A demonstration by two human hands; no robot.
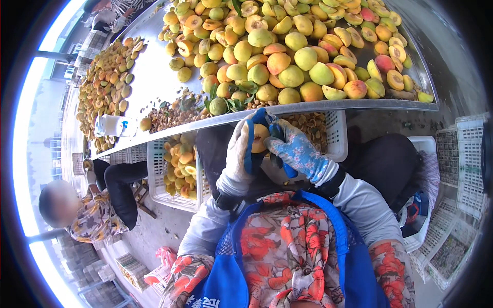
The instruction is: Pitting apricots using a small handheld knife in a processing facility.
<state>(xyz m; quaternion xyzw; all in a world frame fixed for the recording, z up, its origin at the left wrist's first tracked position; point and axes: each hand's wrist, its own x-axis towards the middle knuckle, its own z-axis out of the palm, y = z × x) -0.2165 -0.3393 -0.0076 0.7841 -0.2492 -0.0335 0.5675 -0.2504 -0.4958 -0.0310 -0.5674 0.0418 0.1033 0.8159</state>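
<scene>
Just in front of the table's near edge, my left hand (239, 148), in a white and blue glove, is closed around a halved yellow peach (260, 138). Its cut face shows a brownish middle. My right hand (302, 154), in a blue flowered glove, is closed close beside the fruit. Something dark and slim lies under its fingers, too hidden to name. A big heap of whole and halved peaches (292, 74) covers the metal table (154, 56) beyond my hands. Brown pits and green leaves lie near its front edge.
Below the table edge stand a white crate of peach halves (179, 197) and another crate (336, 136) holding brownish pieces. A white bottle (113, 126) lies at the table's left. A co-worker (97, 205) sits at left. Stacked crates (470, 159) stand at right.
</scene>
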